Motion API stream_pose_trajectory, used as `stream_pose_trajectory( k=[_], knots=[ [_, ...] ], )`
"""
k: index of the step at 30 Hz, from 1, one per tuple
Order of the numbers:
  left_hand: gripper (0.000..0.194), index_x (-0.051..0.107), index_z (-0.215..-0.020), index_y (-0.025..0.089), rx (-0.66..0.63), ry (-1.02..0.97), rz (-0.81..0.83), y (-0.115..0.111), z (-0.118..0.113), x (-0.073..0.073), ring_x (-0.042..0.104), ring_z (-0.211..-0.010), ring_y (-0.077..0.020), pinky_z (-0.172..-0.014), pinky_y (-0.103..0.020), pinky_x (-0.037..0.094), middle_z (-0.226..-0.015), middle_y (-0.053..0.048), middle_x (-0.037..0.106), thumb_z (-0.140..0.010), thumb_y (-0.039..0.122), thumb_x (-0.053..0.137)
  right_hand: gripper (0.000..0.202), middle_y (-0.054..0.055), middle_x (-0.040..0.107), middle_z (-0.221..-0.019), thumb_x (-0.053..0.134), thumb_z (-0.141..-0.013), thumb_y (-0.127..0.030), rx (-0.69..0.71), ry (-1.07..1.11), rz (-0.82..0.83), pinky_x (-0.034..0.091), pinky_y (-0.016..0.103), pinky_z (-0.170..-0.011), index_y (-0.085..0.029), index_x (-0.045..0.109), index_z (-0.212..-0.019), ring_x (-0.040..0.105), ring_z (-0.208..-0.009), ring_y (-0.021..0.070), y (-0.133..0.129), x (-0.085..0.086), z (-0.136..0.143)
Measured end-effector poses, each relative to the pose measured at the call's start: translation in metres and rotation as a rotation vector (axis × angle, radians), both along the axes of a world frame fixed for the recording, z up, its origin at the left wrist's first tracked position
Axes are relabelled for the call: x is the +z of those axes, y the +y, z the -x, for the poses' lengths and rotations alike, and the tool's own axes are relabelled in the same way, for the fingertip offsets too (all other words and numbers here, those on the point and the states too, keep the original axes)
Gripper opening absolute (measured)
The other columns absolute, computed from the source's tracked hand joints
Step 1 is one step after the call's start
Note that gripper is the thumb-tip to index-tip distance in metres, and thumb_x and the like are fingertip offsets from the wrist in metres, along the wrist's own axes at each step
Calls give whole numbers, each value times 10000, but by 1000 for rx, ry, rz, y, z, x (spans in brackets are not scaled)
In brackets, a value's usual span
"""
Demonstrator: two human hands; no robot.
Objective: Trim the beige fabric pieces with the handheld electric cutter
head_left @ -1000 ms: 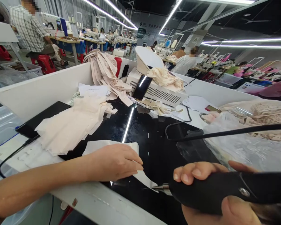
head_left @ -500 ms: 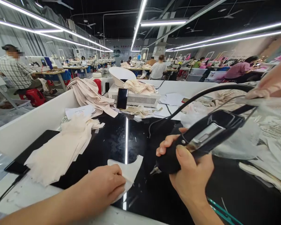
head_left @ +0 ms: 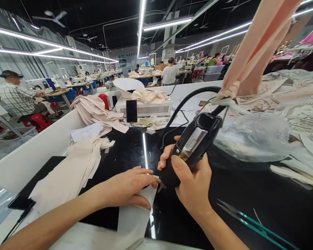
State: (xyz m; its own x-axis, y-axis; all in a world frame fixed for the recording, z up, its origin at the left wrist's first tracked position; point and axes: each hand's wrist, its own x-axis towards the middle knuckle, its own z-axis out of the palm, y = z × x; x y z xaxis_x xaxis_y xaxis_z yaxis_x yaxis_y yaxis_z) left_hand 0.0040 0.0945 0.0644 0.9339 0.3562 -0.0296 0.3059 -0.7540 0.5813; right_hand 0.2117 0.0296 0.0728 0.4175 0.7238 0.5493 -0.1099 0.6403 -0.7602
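My left hand [head_left: 129,185] lies flat with fingers stretched out, pressing a pale fabric piece [head_left: 133,224] onto the glossy black tabletop [head_left: 237,180]. My right hand [head_left: 195,185] is wrapped around a black corded electric hand tool [head_left: 195,139], its thumb against the lower body. The tool's small metal tip [head_left: 161,187] points down beside my left fingertips, at the fabric's right edge; whether it touches the cloth I cannot tell. A thick black cable [head_left: 184,100] curves from the top of the tool, where a pink cloth strip [head_left: 253,66] is tied.
Teal-handled tweezers [head_left: 253,224] lie at the right. Stacked pale fabric pieces [head_left: 65,177] cover the left side. A phone [head_left: 131,111] stands before a white scale [head_left: 148,108]. A plastic bag [head_left: 253,135] and patterned fabric lie at the right. Co-workers sit farther back.
My left hand has moved right and flattened from a closed grip onto the fabric, which has turned. My right hand has brought the tool left, more upright, to the cloth's edge.
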Motion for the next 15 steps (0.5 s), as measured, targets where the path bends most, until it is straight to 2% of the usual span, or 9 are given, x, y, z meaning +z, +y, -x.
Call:
stream_pose_trajectory(
  k=[3,8,12,15],
  knots=[
    [432,788,-1513,259,8,62,21,3,1,-5,509,-1908,-404,-1608,-731,325,-1682,-157,843,-1167,363,1026,283,-38,855,-880,976,-1009,-448,21,-16,27,742,321,-607,-310,761,-1129,795,-635,191,-1,0,1],
    [433,803,-1439,243,38,81,-51,-1,12,-12,511,-1904,-419,-1586,-859,246,-1670,-174,846,-1163,492,1024,326,-68,824,-877,988,-979,-445,22,5,22,743,309,-642,-315,740,-1146,761,-619,161,0,0,6],
    [578,778,-1592,280,58,104,-82,-2,20,-18,500,-1908,-434,-1564,-913,228,-1698,-162,833,-1142,528,1042,322,-57,819,-882,978,-993,-491,35,-14,33,736,319,-654,-310,743,-1120,739,-628,161,1,-2,12],
    [661,741,-1702,300,65,107,-113,-3,23,-19,448,-1937,-439,-1564,-913,232,-1785,-173,781,-1146,498,1039,321,-36,843,-918,971,-994,-516,43,-32,56,753,346,-709,-306,756,-1105,783,-701,183,1,-5,15]
  ],
)
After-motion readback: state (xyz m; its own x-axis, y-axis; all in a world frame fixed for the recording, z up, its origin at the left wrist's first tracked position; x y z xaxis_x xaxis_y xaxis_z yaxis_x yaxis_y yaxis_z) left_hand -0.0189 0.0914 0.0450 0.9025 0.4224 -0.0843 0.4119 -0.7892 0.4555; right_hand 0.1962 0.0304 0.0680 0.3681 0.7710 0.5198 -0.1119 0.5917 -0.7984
